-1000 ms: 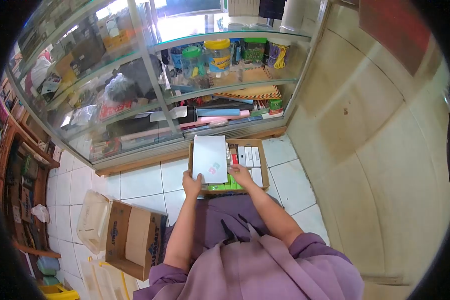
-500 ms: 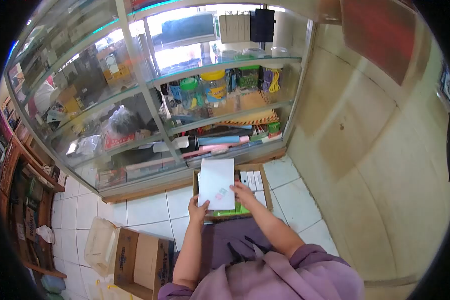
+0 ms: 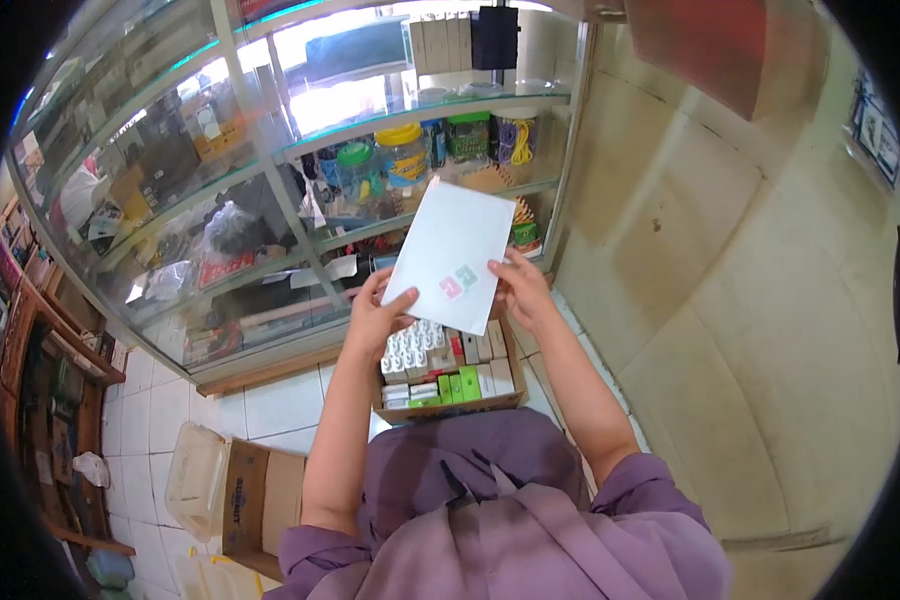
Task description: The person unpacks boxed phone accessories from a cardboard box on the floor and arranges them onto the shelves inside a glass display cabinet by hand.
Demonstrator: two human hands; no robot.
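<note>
Tilted up in front of me is a flat white sheet [image 3: 457,235] with a pink and green logo near its lower edge; I cannot tell whether it is paper or a thin packet. My left hand [image 3: 377,312] grips its lower left edge, thumb on top. On the right edge, my right hand [image 3: 519,288] pinches it the same way. Below the sheet, a cardboard box [image 3: 450,411] stands on the floor. It holds rows of small white packages [image 3: 410,350], green boxes [image 3: 458,387] and pale boxes [image 3: 495,378]. The sheet hides part of its far side.
A glass display cabinet [image 3: 300,215] full of goods rises beyond the box. A wall [image 3: 690,300] closes the right side. To my left stand an open cardboard carton [image 3: 253,500] and a translucent plastic tub [image 3: 195,480]. Wooden shelves [image 3: 65,400] line the far left.
Both hands have lifted the white sheet up and away from the cardboard box, tilting it to the right. The box's contents now show more fully. The camera view has shifted slightly.
</note>
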